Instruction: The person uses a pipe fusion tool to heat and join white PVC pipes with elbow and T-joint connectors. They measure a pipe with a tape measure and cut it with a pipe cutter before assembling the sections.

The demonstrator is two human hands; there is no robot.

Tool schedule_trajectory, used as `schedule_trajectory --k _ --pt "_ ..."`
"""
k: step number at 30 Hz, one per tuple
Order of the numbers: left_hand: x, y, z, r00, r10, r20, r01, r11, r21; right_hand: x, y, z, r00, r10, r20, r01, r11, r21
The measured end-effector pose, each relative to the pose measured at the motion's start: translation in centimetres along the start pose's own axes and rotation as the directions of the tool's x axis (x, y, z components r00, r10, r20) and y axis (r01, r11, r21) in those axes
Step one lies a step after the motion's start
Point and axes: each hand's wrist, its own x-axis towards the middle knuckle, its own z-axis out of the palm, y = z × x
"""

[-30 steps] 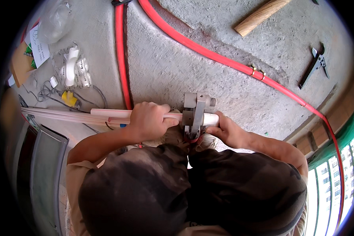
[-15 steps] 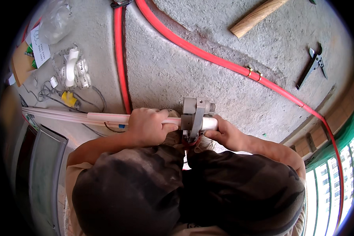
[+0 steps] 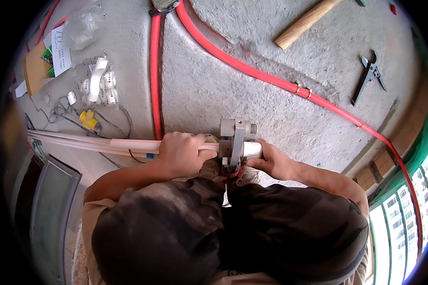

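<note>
My left hand (image 3: 183, 153) is wrapped around a long white plastic pipe (image 3: 128, 144) that runs off to the left over the concrete floor. The pipe's end goes into a grey metal pipe-welding tool (image 3: 235, 138) standing upright between my hands. My right hand (image 3: 271, 161) grips a short white pipe fitting (image 3: 252, 149) pushed against the tool's right side. My knees in dark trousers fill the lower part of the view.
Two red conduits (image 3: 155, 71) run across the floor, one curving right (image 3: 290, 85). A wooden hammer handle (image 3: 306, 23) and pliers (image 3: 368, 76) lie at the upper right. White fittings in a bag (image 3: 97, 80), a yellow connector (image 3: 88, 118) and paper lie at the upper left.
Both hands hold as before; the pipe and tool have shifted only slightly in the view as the head moved.
</note>
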Motion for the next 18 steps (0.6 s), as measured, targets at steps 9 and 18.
schedule_trajectory --k 9,18 --pt "-1.5 0.5 0.4 0.995 0.076 -0.068 -0.070 0.995 0.075 -2.0 -1.3 1.7 0.997 -0.058 -0.051 0.059 0.998 0.005" --pt "-2.3 1.4 0.2 0.995 0.087 -0.049 -0.079 0.987 0.139 -3.4 -1.9 2.6 0.984 -0.169 0.058 0.162 0.982 0.099"
